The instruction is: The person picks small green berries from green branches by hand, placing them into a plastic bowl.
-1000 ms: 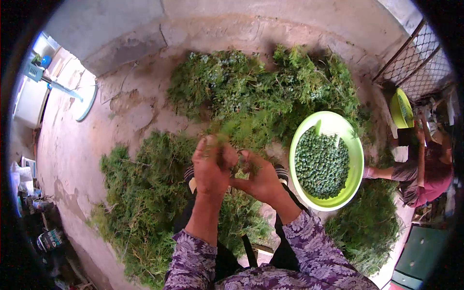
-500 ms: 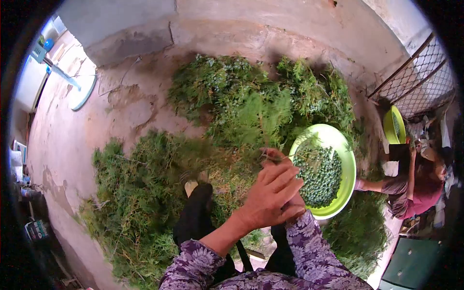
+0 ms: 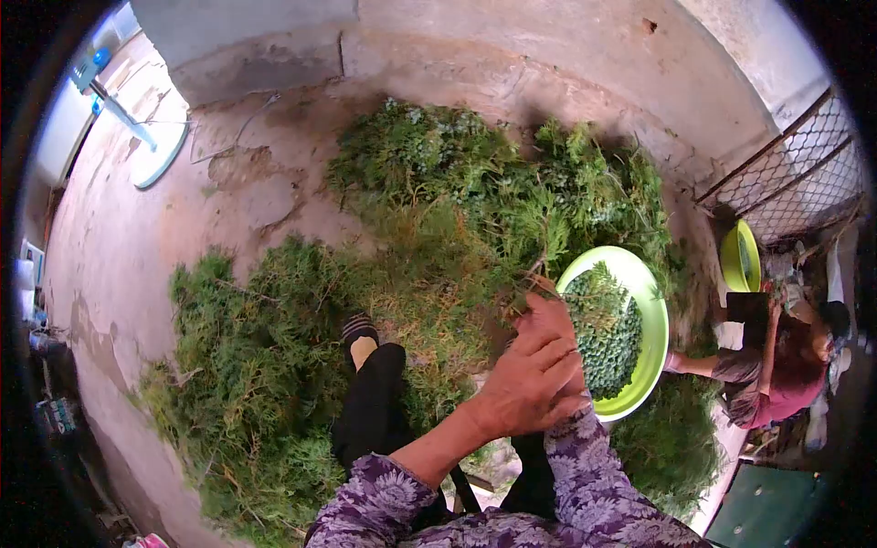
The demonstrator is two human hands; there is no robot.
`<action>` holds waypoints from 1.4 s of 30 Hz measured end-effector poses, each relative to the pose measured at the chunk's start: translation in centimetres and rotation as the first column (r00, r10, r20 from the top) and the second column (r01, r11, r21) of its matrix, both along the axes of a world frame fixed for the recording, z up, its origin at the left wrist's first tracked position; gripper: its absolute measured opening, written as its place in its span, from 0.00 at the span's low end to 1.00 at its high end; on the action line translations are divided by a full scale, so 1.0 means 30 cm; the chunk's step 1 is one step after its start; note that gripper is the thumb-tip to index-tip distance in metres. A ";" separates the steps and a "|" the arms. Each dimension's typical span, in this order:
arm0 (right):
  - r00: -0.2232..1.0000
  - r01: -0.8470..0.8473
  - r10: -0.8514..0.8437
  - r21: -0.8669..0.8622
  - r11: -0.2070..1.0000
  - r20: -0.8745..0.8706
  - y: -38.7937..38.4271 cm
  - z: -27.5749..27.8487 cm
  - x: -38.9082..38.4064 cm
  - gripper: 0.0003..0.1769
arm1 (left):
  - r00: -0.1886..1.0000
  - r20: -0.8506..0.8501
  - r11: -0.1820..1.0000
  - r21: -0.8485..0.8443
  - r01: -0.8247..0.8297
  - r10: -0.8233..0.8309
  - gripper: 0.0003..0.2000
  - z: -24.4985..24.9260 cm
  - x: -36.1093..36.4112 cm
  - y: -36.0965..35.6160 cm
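Observation:
My left hand (image 3: 530, 370) reaches across in front of my right hand (image 3: 552, 306), its fingers bent and closed; what lies inside them is hidden. My right hand shows mainly at its fingertips, closed on the stem of an evergreen sprig (image 3: 598, 294). Flat green leaves of the sprig fan out over the near side of a lime-green basin (image 3: 654, 338). Many small round green berries (image 3: 610, 361) fill much of that basin, just right of my hands.
Cut evergreen branches lie heaped at the left (image 3: 265, 356) and against the back wall (image 3: 438, 155). At the right a person (image 3: 786, 356) sits near a second lime-green basin (image 3: 738, 258) and a metal mesh panel (image 3: 795, 164). A fan stand (image 3: 160, 151) is at far left.
My hands have shifted slightly right, nearer the basin, and the sprig now stands out over its rim. The view has turned a little.

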State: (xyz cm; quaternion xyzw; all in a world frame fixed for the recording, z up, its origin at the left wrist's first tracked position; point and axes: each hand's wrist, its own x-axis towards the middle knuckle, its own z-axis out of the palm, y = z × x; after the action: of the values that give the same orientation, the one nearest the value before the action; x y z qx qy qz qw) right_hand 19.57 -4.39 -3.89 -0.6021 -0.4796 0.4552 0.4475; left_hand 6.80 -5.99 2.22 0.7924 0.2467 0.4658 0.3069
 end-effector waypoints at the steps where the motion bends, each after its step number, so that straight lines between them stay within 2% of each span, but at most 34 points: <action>1: 0.881 -0.179 0.152 0.019 0.984 0.449 0.049 -0.084 0.012 0.20 | 1.000 0.004 1.000 -0.016 0.005 -0.005 0.23 0.002 0.002 -0.006; 2: 0.552 -0.341 0.238 -0.044 0.939 0.799 0.086 -0.157 0.017 0.20 | 1.000 0.007 1.000 -0.030 0.010 -0.010 0.23 0.004 0.004 -0.005; 3: 0.863 -0.327 0.295 0.008 0.945 0.410 0.105 -0.224 -0.037 0.21 | 1.000 0.007 1.000 -0.024 0.019 -0.019 0.23 0.007 0.004 -0.001; 4: 0.953 -0.289 0.292 0.048 0.956 -0.084 0.116 -0.272 -0.124 0.21 | 1.000 0.015 1.000 -0.013 -0.001 0.001 0.23 0.011 0.003 -0.001; 5: 0.652 -0.612 0.339 0.208 0.763 0.678 0.122 -0.048 -0.235 0.21 | 1.000 0.023 1.000 -0.007 -0.015 0.015 0.22 0.013 0.004 -0.005; 6: 0.823 -0.563 0.563 -0.023 0.826 0.080 0.102 -0.024 -0.342 0.22 | 1.000 0.018 1.000 -0.012 0.005 -0.005 0.22 0.015 0.000 -0.007; 7: 0.718 -0.615 0.412 -0.234 0.753 -0.560 0.086 -0.033 -0.439 0.23 | 1.000 -0.003 1.000 0.006 -0.014 0.014 0.22 0.017 -0.009 -0.002; 8: 0.722 -0.674 0.619 -0.112 0.730 -0.308 0.083 -0.068 -0.507 0.26 | 0.999 -0.025 0.999 0.023 -0.035 0.035 0.22 0.014 -0.017 0.004; 9: 0.669 -0.744 0.744 -0.016 0.668 -0.011 0.087 -0.083 -0.540 0.28 | 0.999 -0.032 1.000 0.018 -0.020 0.020 0.22 0.006 -0.022 0.010; 10: 0.677 -0.736 0.736 -0.018 0.676 -0.023 0.105 -0.101 -0.529 0.28 | 0.998 -0.017 0.998 -0.006 -0.068 0.068 0.22 -0.003 -0.028 0.012; 12: 0.469 -0.757 0.858 -0.406 0.512 0.208 0.157 -0.138 -0.486 0.28 | 0.992 0.002 0.992 -0.026 -0.125 0.125 0.22 -0.015 -0.023 0.011; 14: 0.403 -0.763 0.667 -0.173 0.623 0.627 0.118 -0.381 -0.330 0.26 | 0.994 -0.036 0.992 -0.079 -0.103 0.100 0.21 -0.020 -0.005 -0.005; 16: 0.304 -0.607 0.679 -0.414 0.679 0.668 0.120 -0.498 -0.179 0.14 | 0.995 -0.081 0.988 -0.140 -0.071 0.060 0.20 -0.028 0.009 -0.024; 17: 0.288 -0.594 0.724 -0.476 0.648 0.627 0.111 -0.560 -0.094 0.15 | 0.995 -0.086 0.985 -0.158 -0.071 0.058 0.20 -0.036 0.007 -0.038; 19: 0.279 -0.580 0.772 -0.540 0.610 0.572 0.109 -0.618 0.012 0.16 | 0.935 -0.324 0.944 -0.330 0.030 -0.143 0.19 -0.054 0.002 -0.062; 20: 0.390 -0.547 0.707 -0.469 0.693 0.590 0.116 -0.635 0.045 0.15 | 0.889 -0.403 0.919 -0.391 0.046 -0.216 0.19 -0.068 -0.006 -0.077; 21: 0.496 -0.500 0.630 -0.396 0.770 0.598 0.130 -0.651 0.061 0.13 | 0.886 -0.406 0.915 -0.401 0.047 -0.223 0.19 -0.071 -0.016 -0.083; 22: 0.504 -0.497 0.633 -0.402 0.769 0.588 0.153 -0.664 0.060 0.13 | 0.858 -0.450 0.903 -0.428 0.035 -0.247 0.18 -0.064 -0.030 -0.085; 24: 0.712 -0.324 0.491 -0.385 0.864 0.502 0.201 -0.707 0.050 0.11 | 0.780 -0.538 0.869 -0.494 0.015 -0.319 0.18 -0.034 -0.055 -0.074; 25: 0.718 -0.324 0.497 -0.398 0.858 0.487 0.222 -0.741 0.035 0.11 | 0.775 -0.538 0.860 -0.510 0.014 -0.332 0.18 -0.017 -0.060 -0.061; 27: 0.780 -0.218 0.308 -0.225 0.950 0.545 0.277 -0.811 -0.009 0.09 | 0.772 -0.575 0.887 -0.460 -0.031 -0.271 0.20 0.008 -0.067 -0.029; 28: 0.784 -0.223 0.318 -0.235 0.946 0.534 0.307 -0.844 -0.033 0.09 | 0.768 -0.578 0.881 -0.471 -0.038 -0.276 0.20 0.007 -0.075 -0.021; 30: 0.749 -0.240 0.270 -0.132 0.962 0.605 0.367 -0.899 -0.076 0.07 | 0.889 -0.428 0.902 -0.430 -0.042 -0.163 0.23 -0.006 -0.092 -0.016; 31: 0.755 -0.242 0.277 -0.139 0.960 0.594 0.387 -0.918 -0.094 0.07 | 0.884 -0.437 0.897 -0.439 -0.047 -0.167 0.23 -0.018 -0.095 -0.018; 33: 0.501 -0.284 0.423 -0.319 0.904 0.754 0.408 -0.955 -0.116 0.06 | 0.851 -0.507 0.917 -0.390 -0.085 -0.136 0.21 -0.039 -0.099 -0.013; 34: 0.512 -0.281 0.431 -0.329 0.901 0.743 0.406 -0.989 -0.117 0.06 | 0.845 -0.513 0.912 -0.402 -0.083 -0.149 0.21 -0.046 -0.100 -0.005; 36: 0.424 -0.319 0.460 -0.346 0.882 0.780 0.388 -1.041 -0.121 0.06 | 0.816 -0.559 0.919 -0.382 -0.095 -0.148 0.18 -0.053 -0.099 0.008; 40: 0.454 -0.280 0.471 -0.381 0.881 0.756 0.377 -1.051 -0.103 0.06 | 0.797 -0.585 0.925 -0.368 -0.095 -0.151 0.17 -0.068 -0.077 0.001; 42: 0.565 -0.199 0.491 -0.468 0.861 0.663 0.380 -1.040 -0.068 0.08 | 0.799 -0.567 0.898 -0.432 -0.085 -0.198 0.17 -0.059 -0.070 0.006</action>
State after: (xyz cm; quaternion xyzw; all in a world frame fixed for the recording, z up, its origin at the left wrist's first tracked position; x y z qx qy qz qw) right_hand 17.55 7.02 -35.09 -0.6965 -0.6457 0.3128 -0.0088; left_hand 4.71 -5.81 0.44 0.8160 0.4041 0.1148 0.3970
